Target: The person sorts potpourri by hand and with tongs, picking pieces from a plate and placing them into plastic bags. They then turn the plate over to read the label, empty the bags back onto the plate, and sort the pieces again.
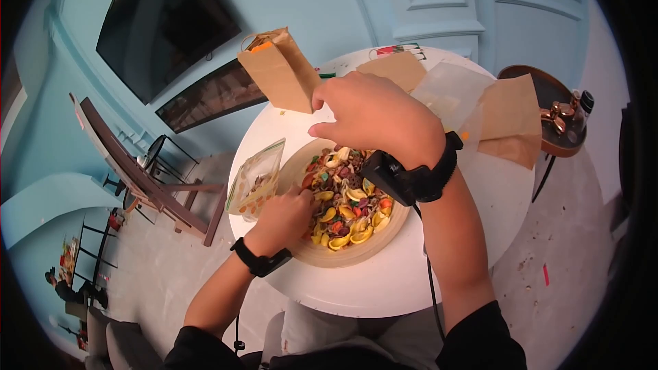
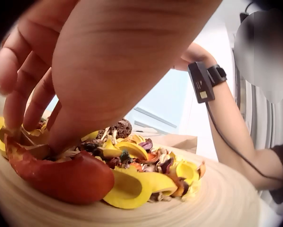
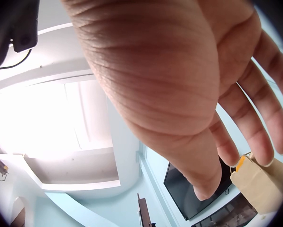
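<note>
A round wooden plate (image 1: pixel 310 253) holds a mound of dried potpourri (image 1: pixel 346 214) in yellow, red, brown and purple. My left hand (image 1: pixel 281 218) is at the mound's left side. In the left wrist view its thumb and fingers close around small dried pieces (image 2: pixel 34 149), beside a large red pod (image 2: pixel 68 179); the fingertips are partly hidden. My right hand (image 1: pixel 377 111) hangs above the plate's far side, fingers loosely bent, with nothing held. Left of the plate, a clear patterned bag (image 1: pixel 257 177) stands open with some dried bits inside.
An upright brown paper bag (image 1: pixel 277 75) stands at the back left of the white round table (image 1: pixel 349 296). Flat brown paper (image 1: pixel 510 118) and a translucent sheet (image 1: pixel 449 92) lie at the right. A dark side table (image 1: pixel 538 85) with a bottle (image 1: pixel 582 106) stands beyond.
</note>
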Tool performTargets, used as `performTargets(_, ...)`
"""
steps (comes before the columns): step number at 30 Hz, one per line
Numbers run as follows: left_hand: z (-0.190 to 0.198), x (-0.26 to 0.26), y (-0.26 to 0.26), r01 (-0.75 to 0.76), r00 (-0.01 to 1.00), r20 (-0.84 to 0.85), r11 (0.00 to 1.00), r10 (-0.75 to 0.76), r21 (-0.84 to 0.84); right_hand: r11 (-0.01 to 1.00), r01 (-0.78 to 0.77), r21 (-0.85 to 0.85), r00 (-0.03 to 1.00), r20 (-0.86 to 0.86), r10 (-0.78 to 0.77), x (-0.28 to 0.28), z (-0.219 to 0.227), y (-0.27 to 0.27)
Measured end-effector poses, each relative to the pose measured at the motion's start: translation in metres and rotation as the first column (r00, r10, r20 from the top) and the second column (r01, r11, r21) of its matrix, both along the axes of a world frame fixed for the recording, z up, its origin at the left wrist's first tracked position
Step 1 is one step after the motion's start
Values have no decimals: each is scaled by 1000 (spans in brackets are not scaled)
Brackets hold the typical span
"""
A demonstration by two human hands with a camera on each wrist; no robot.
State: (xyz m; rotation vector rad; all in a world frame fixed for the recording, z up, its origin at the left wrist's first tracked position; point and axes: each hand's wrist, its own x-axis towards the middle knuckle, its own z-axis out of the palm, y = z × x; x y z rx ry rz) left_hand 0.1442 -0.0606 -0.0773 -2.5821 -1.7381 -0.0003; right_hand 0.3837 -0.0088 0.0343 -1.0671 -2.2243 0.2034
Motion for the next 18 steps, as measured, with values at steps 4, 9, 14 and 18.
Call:
performTargets(4,17,0,-5,52,954,299,989,-8,-138,996,-4,-89,1000,13,5,4,2,2)
performTargets(9,-6,-4,8,29,968,248,999,-32,13,999,-1,-52,1000,-6,1,0,-2,5)
performTargets(14,-9,0,19,74,968,246,995,-57,-61,999,-14,37,1000,-24,15,-1,-8,5)
performTargets(18,-4,3,21,-29,968,235,968,89,-250,1000,-24,-1,1000,-6,24,-1,-4,4)
